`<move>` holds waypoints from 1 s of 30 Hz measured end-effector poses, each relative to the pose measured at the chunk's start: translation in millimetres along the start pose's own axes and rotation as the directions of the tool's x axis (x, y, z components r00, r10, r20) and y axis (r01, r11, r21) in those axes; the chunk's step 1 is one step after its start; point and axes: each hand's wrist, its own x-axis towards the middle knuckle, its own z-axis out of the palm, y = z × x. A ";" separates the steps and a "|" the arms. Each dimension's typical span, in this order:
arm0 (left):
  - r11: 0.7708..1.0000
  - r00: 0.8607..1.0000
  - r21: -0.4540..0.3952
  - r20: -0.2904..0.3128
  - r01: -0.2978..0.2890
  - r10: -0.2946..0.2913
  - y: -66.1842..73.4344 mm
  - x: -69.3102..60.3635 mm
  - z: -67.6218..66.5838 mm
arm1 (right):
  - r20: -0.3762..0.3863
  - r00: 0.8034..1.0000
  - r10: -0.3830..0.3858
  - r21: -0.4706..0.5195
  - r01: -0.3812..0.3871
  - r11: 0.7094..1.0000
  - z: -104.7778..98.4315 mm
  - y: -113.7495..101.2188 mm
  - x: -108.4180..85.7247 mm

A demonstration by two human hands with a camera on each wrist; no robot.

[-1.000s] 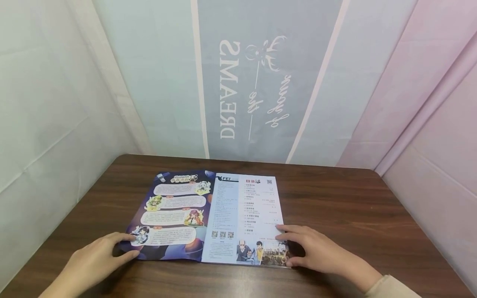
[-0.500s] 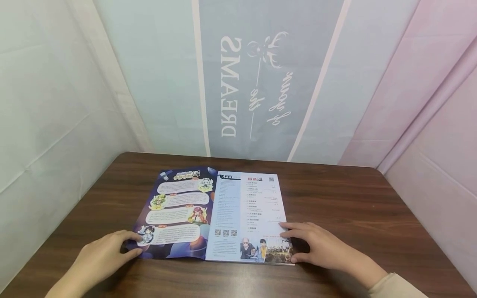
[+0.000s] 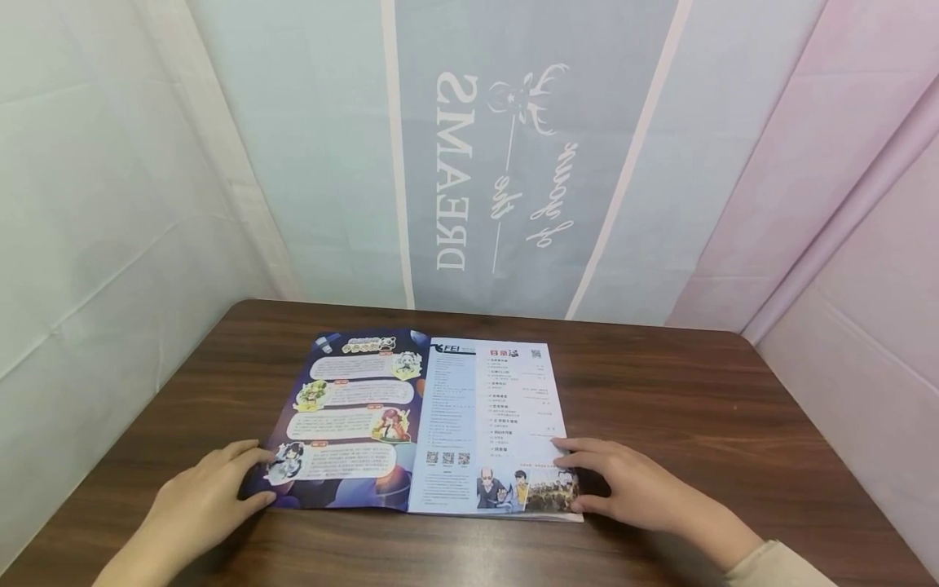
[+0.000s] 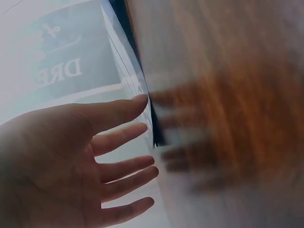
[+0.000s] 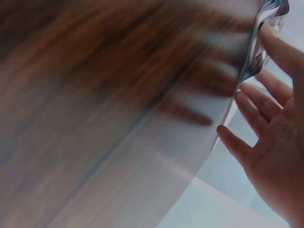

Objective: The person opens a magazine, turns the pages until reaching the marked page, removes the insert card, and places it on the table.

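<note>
An open magazine (image 3: 418, 440) lies on the table, its left page dark blue with cartoon figures, its right page pale with printed text. My left hand (image 3: 205, 493) is at the magazine's lower left edge, fingers spread and thumb by the corner. In the left wrist view those fingers (image 4: 126, 180) look fairly straight. My right hand (image 3: 634, 489) is at the lower right edge, fingertips on or beside the page. In the right wrist view its thumb (image 5: 280, 47) touches the magazine edge, where the pages (image 5: 251, 69) bow slightly. The index finger stands apart from the thumb.
The brown wooden table (image 3: 682, 408) extends around the magazine. A printed fabric backdrop (image 3: 506, 179) hangs beyond its far edge. Pale cloth walls (image 3: 110, 244) stand on both sides.
The magazine has shifted slightly to the right in the head view, as have both hands. The pages at the lower right corner now stand a little apart under the right thumb.
</note>
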 end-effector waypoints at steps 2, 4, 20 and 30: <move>1.000 1.000 0.011 -0.001 -0.002 0.002 0.0 0.7 0.1 | 0.007 1.000 0.003 -0.012 -0.003 1.000 -0.8 -2.3 1.4; 1.000 1.000 0.006 -0.023 -0.016 0.016 0.9 0.5 -0.1 | 0.011 1.000 0.005 -0.027 -0.005 1.000 -1.8 -4.5 2.7; 0.935 0.938 -0.146 -0.178 -0.323 0.297 56.8 5.6 -8.8 | -0.248 0.958 -0.145 -0.139 0.114 0.984 -8.6 -5.8 14.1; 0.869 0.881 -0.171 -0.194 -0.463 0.431 100.9 23.6 -3.1 | -0.380 0.908 -0.175 -0.139 0.131 0.982 -20.1 -11.7 26.2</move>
